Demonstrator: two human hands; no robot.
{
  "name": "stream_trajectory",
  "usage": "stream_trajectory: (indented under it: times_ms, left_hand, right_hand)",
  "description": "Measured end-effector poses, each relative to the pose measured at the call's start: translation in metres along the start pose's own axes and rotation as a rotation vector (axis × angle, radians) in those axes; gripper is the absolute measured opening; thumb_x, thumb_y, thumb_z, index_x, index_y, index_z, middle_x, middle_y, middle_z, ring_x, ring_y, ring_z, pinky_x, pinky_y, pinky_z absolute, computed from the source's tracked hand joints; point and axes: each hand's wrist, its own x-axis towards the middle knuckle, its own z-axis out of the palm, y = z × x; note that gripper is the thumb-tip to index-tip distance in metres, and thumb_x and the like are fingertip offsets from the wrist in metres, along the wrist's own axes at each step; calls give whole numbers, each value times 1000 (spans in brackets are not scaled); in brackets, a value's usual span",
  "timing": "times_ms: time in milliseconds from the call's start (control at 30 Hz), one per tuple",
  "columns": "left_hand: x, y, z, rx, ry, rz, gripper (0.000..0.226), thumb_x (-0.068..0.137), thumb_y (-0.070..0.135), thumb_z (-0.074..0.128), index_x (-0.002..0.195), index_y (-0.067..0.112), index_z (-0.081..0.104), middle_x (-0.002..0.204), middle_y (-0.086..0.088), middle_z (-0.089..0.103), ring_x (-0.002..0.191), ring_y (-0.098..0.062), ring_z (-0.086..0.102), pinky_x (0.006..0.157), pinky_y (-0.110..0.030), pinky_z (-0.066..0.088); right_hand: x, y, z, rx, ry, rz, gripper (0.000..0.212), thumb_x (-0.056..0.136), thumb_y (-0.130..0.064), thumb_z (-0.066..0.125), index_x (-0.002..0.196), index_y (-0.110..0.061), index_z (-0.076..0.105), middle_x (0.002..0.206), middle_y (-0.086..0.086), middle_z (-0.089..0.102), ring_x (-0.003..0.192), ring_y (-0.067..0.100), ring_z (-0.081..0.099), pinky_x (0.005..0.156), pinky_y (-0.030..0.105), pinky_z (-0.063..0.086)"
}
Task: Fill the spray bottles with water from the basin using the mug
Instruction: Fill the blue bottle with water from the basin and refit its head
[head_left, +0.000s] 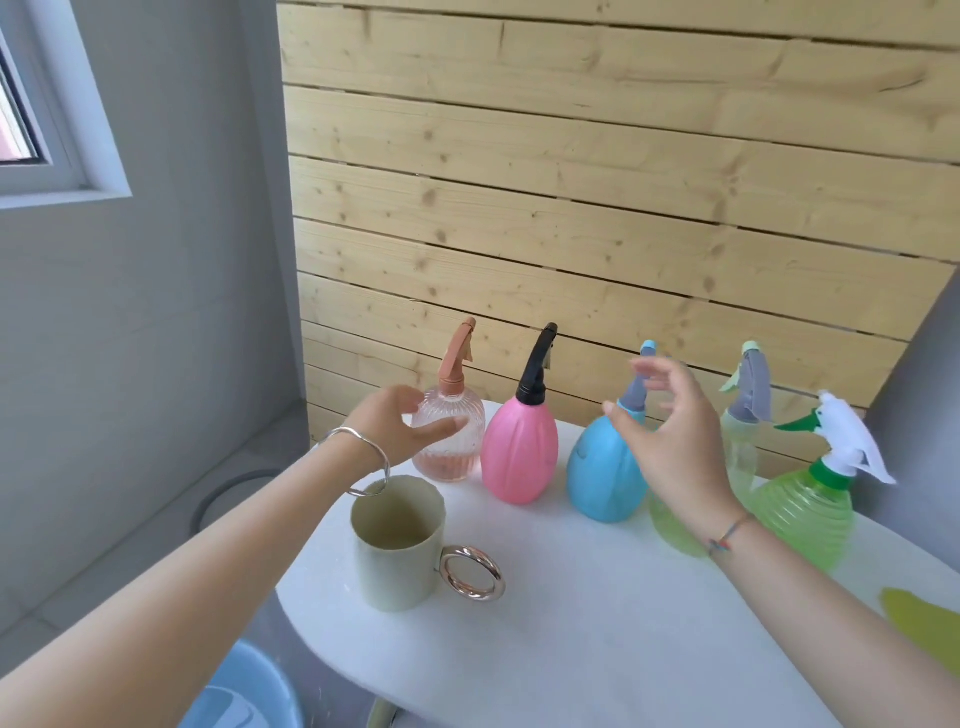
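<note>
Several spray bottles stand in a row at the back of the white table: a clear pink ribbed bottle, an opaque pink bottle, a blue bottle, a pale green bottle and a green ribbed bottle. A pale green mug with a shiny ring handle stands in front of them, at the left. My left hand hovers with spread fingers right by the clear pink bottle. My right hand hangs with relaxed fingers in front of the blue bottle's grey spray head, holding nothing.
A blue basin shows partly below the table's left edge, at the bottom left. Behind the bottles rises a wooden slat wall. A yellow-green object lies at the table's right edge. Grey wall and window are at left.
</note>
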Motion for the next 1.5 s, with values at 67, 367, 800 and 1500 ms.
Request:
stream_trajectory:
  times_ms: [67,367,800,1500]
  left_hand:
    - [-13,8,-1,27,-15,-30,66,78,62,64,123,14,61,125,-3,63,111,-19,59,95,-31,46]
    - [-68,66,31,-43,186,307,43,80,55,66,110,25,64,119,5,62,115,-14,53,100,-30,39]
    - [-156,115,86,-292,-32,354,87,52,58,86,123,30,44,108,16,57,99,-5,57,83,-29,51]
    - [-213,112,103,-615,-162,298,88,47,72,69,124,32,49,114,12,59,89,9,60,65,-6,47]
  right_hand:
    - [-3,12,-8,-8,60,88,51,78,-18,77,118,-11,46,117,-5,46,112,10,44,92,19,31]
    - [11,35,12,73,-124,313,25,85,-16,70,109,-10,63,105,3,66,109,24,61,84,25,43]
    - [-59,-60,-100,641,-227,224,11,84,-14,68,95,-16,69,95,1,72,88,4,65,81,13,50]
    - [-106,-61,-125,997,-248,529,29,77,-34,61,100,-16,68,97,-1,73,93,12,68,78,27,57]
